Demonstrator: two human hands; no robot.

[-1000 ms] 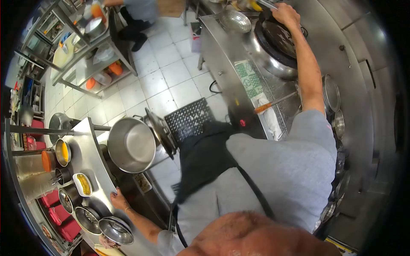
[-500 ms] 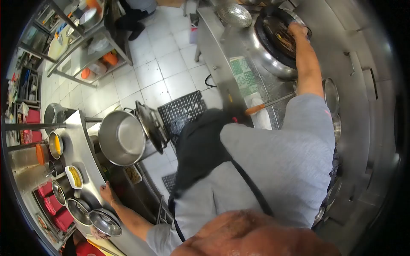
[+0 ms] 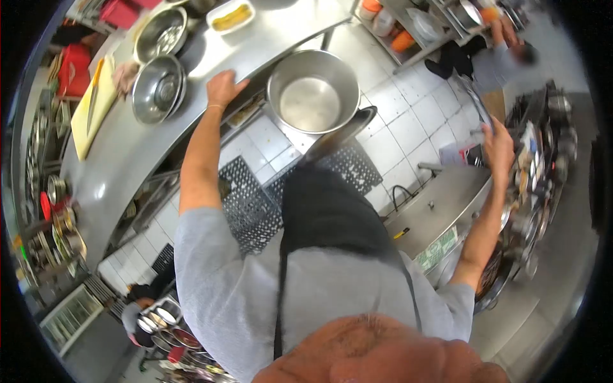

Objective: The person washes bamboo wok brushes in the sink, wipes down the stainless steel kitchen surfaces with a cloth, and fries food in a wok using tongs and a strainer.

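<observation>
My left hand (image 3: 223, 89) rests on the edge of the steel counter (image 3: 121, 166), its fingers curled together and the thumb pointing out, with nothing seen in it. Two nested metal bowls (image 3: 156, 89) stand to its left. At the right, my right hand (image 3: 499, 150) is closed round a long metal utensil (image 3: 474, 96), whose far end is blurred. Below that forearm a dark wok (image 3: 495, 277) is partly hidden by the arm. The large steel pot (image 3: 313, 92) stands between my hands, touched by neither, a dark lid (image 3: 338, 135) leaning beside it.
On the counter are a white dish of yellow food (image 3: 231, 17) and a knife (image 3: 94, 96) on a cutting board (image 3: 83, 131). Black mats (image 3: 249, 210) cover part of the tiled floor. One person (image 3: 491, 67) is at the upper right, another (image 3: 135, 319) at the lower left.
The view has turned toward the counter. My right hand has moved away from the wok and now holds the long utensil out in front. My left hand is still at the counter edge.
</observation>
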